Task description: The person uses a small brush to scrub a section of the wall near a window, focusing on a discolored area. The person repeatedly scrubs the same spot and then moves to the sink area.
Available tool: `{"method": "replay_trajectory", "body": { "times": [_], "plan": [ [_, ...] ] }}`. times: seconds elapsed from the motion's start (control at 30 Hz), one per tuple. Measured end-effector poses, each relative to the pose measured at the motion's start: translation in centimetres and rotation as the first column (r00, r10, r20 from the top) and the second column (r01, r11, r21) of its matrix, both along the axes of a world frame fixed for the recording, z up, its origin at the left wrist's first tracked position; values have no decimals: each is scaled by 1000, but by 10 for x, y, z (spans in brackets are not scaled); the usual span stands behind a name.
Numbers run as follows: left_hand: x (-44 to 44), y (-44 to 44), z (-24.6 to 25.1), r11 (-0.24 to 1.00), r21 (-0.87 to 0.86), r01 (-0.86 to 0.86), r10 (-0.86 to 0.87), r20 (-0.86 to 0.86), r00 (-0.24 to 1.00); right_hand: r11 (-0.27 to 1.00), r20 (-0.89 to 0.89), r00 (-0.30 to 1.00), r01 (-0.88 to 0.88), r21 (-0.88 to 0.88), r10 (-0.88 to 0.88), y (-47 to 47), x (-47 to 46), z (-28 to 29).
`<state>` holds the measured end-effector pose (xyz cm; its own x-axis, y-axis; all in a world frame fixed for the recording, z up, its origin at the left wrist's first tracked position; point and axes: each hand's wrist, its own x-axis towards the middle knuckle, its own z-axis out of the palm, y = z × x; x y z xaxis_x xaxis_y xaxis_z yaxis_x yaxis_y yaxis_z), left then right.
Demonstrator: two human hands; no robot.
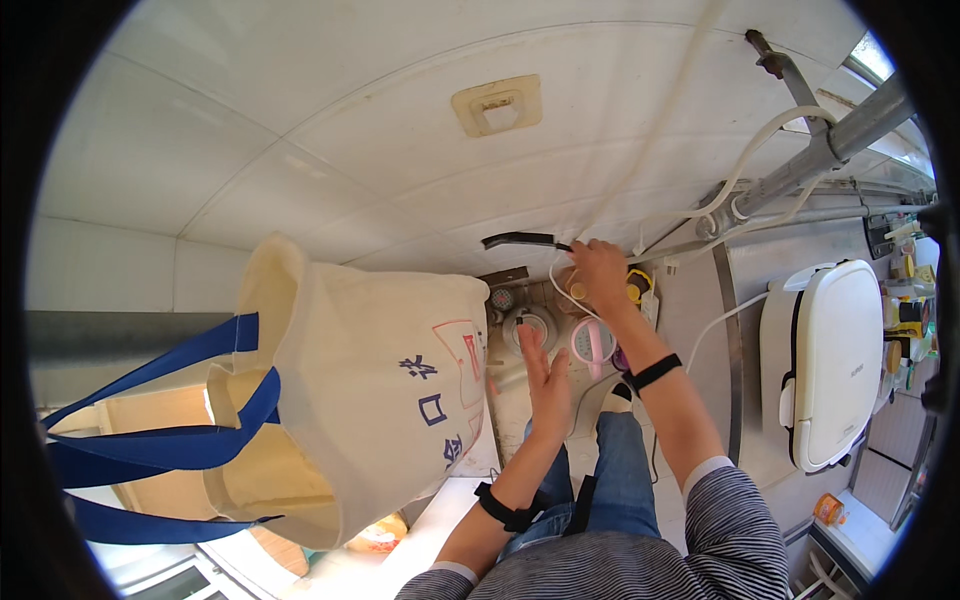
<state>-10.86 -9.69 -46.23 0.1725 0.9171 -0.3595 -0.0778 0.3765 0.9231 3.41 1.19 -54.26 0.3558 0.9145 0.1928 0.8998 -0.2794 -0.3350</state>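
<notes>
My right hand (pixel 601 276) grips the end of a slim black brush-like tool (pixel 525 239), whose long head points left along the tiled wall (pixel 405 187). Whether the head touches the tiles I cannot tell. Lower down, my left hand (pixel 549 390) holds nothing, its fingers and thumb apart. Beneath it on the floor is a round metal kettle or pot (pixel 538 319), partly hidden by the fingers. A pink-handled container (pixel 595 345) stands beside that, below my right forearm. A white cord (pixel 559 283) loops down near my right hand.
A large canvas bag (pixel 360 337) with blue handles (pixel 150 457) fills the left side. Grey pipes (pixel 795 172) and white cables cross at the upper right. A white rice cooker (pixel 840 367) sits on a counter at the right. A socket (pixel 497 106) is set in the wall.
</notes>
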Motion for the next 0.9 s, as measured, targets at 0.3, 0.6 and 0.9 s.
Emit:
{"method": "replay_trajectory", "body": {
  "times": [0.3,0.6,0.9],
  "plan": [
    [-5,5,-10,1000,-8,-3,3,13,1000,1000,-16,1000,-14,13,14,4,-12,-44],
    [-2,6,-10,999,-17,27,-27,-18,999,969,-35,979,-193,155,200,12,-16,9],
    [-1,1,-14,997,-68,38,-39,-14,999,958,48,979,-204,203,198,4,10,-28]
  ]
}}
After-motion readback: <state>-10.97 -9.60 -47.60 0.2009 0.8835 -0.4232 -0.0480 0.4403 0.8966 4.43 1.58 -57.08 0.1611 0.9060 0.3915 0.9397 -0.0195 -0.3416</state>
